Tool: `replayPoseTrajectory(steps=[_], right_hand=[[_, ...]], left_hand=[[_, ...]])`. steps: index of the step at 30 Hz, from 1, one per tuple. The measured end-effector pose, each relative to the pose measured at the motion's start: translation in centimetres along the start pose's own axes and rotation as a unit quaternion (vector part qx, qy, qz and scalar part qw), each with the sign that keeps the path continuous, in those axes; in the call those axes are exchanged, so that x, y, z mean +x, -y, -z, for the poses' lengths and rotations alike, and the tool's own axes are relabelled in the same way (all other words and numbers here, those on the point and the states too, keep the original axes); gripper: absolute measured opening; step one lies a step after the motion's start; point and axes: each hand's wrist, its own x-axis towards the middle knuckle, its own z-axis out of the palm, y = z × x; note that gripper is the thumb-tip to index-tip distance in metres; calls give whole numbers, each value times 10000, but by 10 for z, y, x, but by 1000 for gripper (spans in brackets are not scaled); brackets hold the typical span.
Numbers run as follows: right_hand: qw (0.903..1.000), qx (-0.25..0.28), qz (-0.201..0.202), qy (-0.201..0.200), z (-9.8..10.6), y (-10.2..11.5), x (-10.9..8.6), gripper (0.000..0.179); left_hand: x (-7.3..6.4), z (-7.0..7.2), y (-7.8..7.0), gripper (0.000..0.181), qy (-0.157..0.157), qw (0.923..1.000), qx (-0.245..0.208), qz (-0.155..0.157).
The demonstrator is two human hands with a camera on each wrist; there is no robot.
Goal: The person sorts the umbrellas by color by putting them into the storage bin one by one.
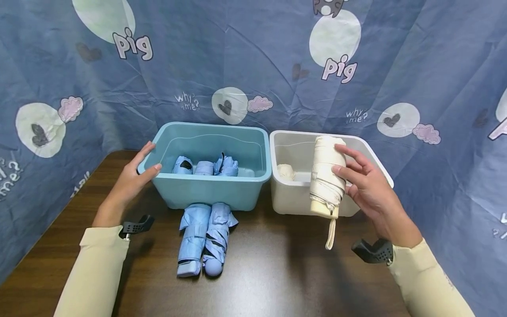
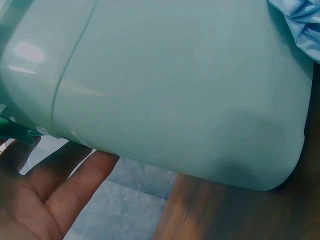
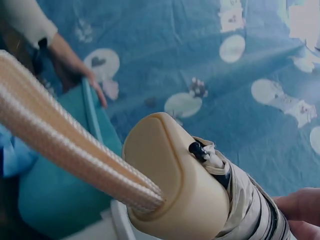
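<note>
In the head view my right hand grips a folded cream umbrella, its handle pointing down and a strap loop hanging from it. The umbrella is held above the front rim of the white bin. Close up in the right wrist view are the umbrella's cream handle and its woven strap. My left hand rests at the left rim of the teal bin, thumb and fingers spread. From the left wrist, the fingers touch the bin's edge.
Inside the teal bin lie several blue folded umbrellas. A cream bundle sits in the white bin. Two more blue umbrellas, one flat-ended and one round-ended, lie on the brown table. A printed blue cloth hangs behind.
</note>
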Motion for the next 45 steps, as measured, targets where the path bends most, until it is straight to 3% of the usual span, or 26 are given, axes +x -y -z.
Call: replayPoseTrajectory(steps=[9, 15, 23, 26, 32, 40, 45], right_hand=[[9993, 3, -105, -348, 12, 4, 31, 57], [9977, -35, -277, -623, 17, 5, 53, 62], [9926, -348, -565, -1022, 26, -8, 81, 59], [9925, -207, -555, -1069, 31, -15, 91, 60], [9904, -164, -706, -1180, 41, -32, 104, 59], [9857, -373, -916, -1365, 49, -44, 115, 58], [9810, -905, -1028, -1374, 49, -50, 118, 56]], left_hand=[[-1, 0, 0, 71, 38, 10000, 17, 34], [-1, 0, 2, 70, -4, 9999, 28, -123], [-1, 1, 4, 70, -55, 9998, 51, -166], [0, 1, 4, 70, -64, 9998, 47, -160], [0, -1, 3, 70, -12, 10000, 28, -42], [1, -1, 3, 70, -42, 9998, 44, -183], [0, -1, 3, 70, -51, 9998, 72, -155]])
